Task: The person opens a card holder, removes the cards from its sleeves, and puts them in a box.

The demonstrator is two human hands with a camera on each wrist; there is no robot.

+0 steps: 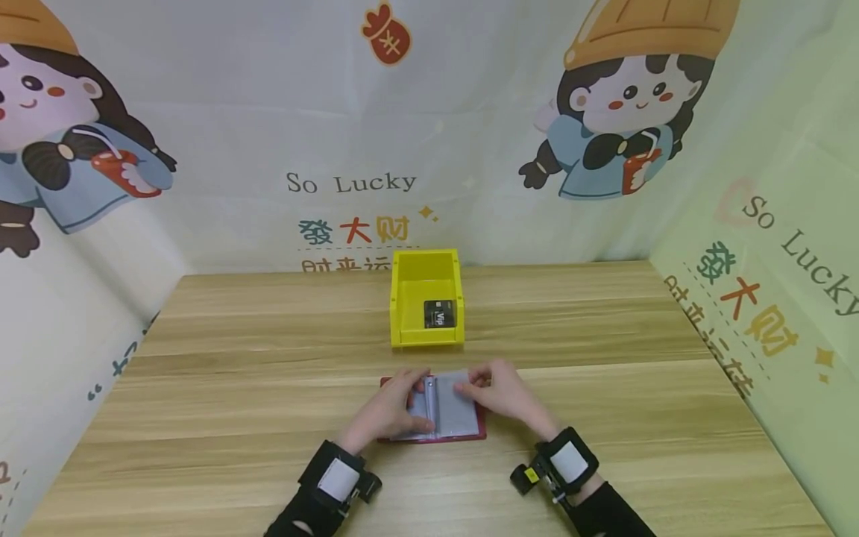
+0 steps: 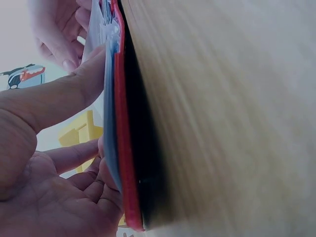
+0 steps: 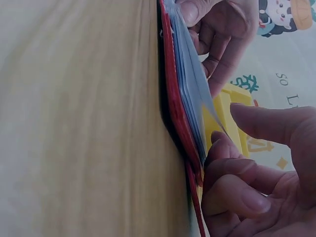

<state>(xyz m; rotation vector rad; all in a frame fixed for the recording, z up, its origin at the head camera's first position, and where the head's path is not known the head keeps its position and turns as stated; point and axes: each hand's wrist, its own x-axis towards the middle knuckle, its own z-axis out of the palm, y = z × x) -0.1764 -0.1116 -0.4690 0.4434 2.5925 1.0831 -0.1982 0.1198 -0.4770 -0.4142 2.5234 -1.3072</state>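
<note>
A: Tell me about the grip on each side.

B: The left hand [image 1: 392, 406] is spread, thumb and fingertips resting on the left side of a small red-covered booklet [image 1: 482, 426], by the narrow pale strip [image 1: 432, 406] at its spine; it isn't wrapped round anything. The right hand [image 1: 499, 388] has its thumb standing off from its bent fingers, with the edge of 1 thin translucent plastic leaf [image 3: 197, 74] between them. I see no firm pinch.

A: And the booklet lies where?

B: Open on the wood-grain counter [image 1: 268, 403], about midway between the left and right edges.

A: Which step is this?

B: I'd judge it's separating 1 leaf on the right side. The next move seems to call for holding that leaf clear of those beneath while the left hand steadies the spine.

A: Anything beyond?

B: Towards the counter's far edge, a yellow open-topped plastic bin [image 1: 409, 298] with 1 black rectangular card [image 1: 439, 314] inside, marked "Vip". Behind that edge hangs a pale printed cloth [image 1: 470, 149].
</note>
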